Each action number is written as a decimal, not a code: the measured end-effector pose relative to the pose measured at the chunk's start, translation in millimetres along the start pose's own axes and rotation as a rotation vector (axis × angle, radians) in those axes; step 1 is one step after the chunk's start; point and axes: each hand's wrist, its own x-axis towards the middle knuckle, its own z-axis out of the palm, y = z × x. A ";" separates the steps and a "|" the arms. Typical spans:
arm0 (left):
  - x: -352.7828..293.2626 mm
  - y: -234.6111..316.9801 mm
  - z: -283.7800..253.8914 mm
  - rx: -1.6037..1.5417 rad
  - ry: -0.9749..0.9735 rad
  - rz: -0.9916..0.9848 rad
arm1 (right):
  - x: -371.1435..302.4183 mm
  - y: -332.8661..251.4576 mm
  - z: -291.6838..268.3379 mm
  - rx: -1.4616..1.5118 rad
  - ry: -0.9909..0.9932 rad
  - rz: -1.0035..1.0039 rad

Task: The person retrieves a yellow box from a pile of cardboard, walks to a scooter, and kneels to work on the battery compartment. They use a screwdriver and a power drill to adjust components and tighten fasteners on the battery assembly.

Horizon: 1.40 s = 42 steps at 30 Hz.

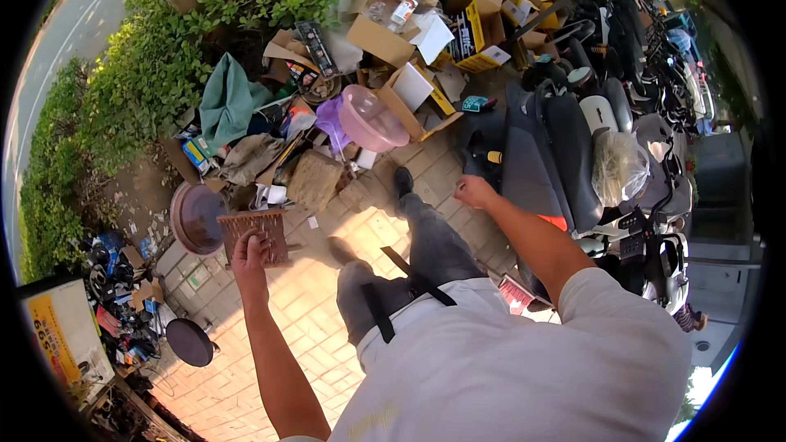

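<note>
Gripping one brown panel (282,247) by its upper part, the left hand (250,250) has its fingers bent against the face of it; hand and panel are to the left of the pink basin (370,124) and nearer the body. The right hand (473,192), to the right of the pink basin and nearer the body, has its fingers curled inward; I cannot tell whether they close fully or around something.

Clutter stands thick around the pink basin. One purple bag (330,124) is just beside its left side, and one green cloth (229,102) is draped over the heap farther left. One tan slab (317,180) lies left of it on the near side. A second, brownish basin (196,218) is farther left, close to the panel, and one dark round pan (189,342) lies beyond that, nearer the body.

Behind the pink basin are several open cardboard boxes, overlapping too much to count surely; one (393,12) contains a white bottle (403,10). One teal packet (475,104) lies to its right. A leafy hedge (155,49) closes off the ground behind and left of it.

To the right of the pink basin, parked scooters (557,147) crowd the way beside the right forearm; their number cannot be told. One clear plastic bag (620,168) is among them. Two legs stand on the paving (286,303), on the pink basin's near side.
</note>
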 end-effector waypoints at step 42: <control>329.2 -165.7 320.7 0.285 -0.178 -0.594 | 575.7 75.7 63.7 0.195 -0.042 0.300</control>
